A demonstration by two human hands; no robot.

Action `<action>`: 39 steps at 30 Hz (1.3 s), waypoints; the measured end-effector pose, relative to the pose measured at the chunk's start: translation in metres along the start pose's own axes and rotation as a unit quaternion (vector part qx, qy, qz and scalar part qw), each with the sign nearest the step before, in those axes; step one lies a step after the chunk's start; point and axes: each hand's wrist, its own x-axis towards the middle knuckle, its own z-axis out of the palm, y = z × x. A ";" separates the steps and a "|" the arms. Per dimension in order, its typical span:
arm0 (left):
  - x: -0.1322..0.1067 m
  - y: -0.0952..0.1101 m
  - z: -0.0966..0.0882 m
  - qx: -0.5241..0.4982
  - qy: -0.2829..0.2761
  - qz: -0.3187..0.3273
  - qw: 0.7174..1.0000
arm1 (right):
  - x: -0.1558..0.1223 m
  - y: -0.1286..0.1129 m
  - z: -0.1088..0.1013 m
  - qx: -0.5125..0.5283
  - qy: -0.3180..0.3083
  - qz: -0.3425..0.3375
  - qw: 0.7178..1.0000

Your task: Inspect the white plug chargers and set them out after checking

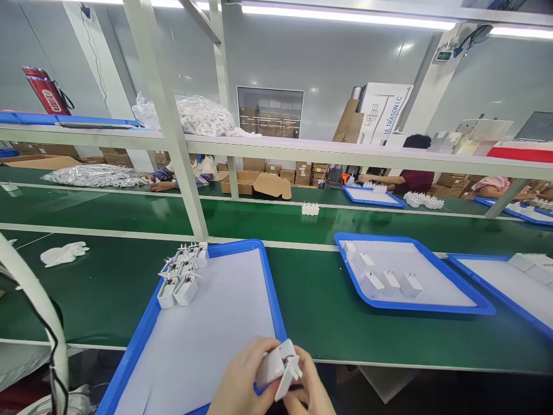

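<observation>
In front of me I hold a white power adapter in two parts, close together over the near right edge of a blue-rimmed tray (220,311). My left hand (244,377) is closed around the box-shaped adapter housing (270,368). My right hand (310,385) grips the adapter's plug cover (287,378), whose pins point right; it sits tilted at the housing's open end. Small dark parts show between the two pieces. Several similar adapters (185,288), with covers and pins standing loosely on them, are grouped at the tray's far left corner.
Another blue tray (415,305) on the right holds several white housings (391,282), with a further tray (496,276) beyond. A white glove (64,253) lies left. A shelf post (184,173) rises behind my tray. Co-workers sit across the green conveyor (259,222).
</observation>
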 end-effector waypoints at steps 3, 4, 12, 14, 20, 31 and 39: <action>-0.006 -0.017 0.010 0.133 0.082 0.087 0.984 | 0.007 0.016 -0.005 0.002 -0.009 0.023 1.000; -0.008 -0.019 0.011 0.161 0.086 0.116 0.976 | 0.008 0.019 -0.003 0.022 -0.031 0.045 0.998; -0.010 -0.007 0.004 0.261 0.045 0.244 0.933 | -0.002 0.011 0.015 0.008 -0.034 0.118 0.992; -0.013 -0.007 0.004 0.289 0.030 0.245 0.925 | -0.007 0.001 0.012 0.021 -0.021 0.151 0.988; -0.028 0.002 0.013 0.108 -0.008 0.121 0.987 | -0.016 -0.014 0.002 0.185 -0.082 0.172 0.964; -0.044 0.017 0.000 -0.031 -0.044 0.081 0.995 | -0.035 -0.027 -0.008 0.066 -0.132 0.163 0.976; -0.042 0.034 -0.020 0.094 -0.007 0.214 0.972 | -0.048 -0.035 0.000 0.076 -0.180 0.187 0.963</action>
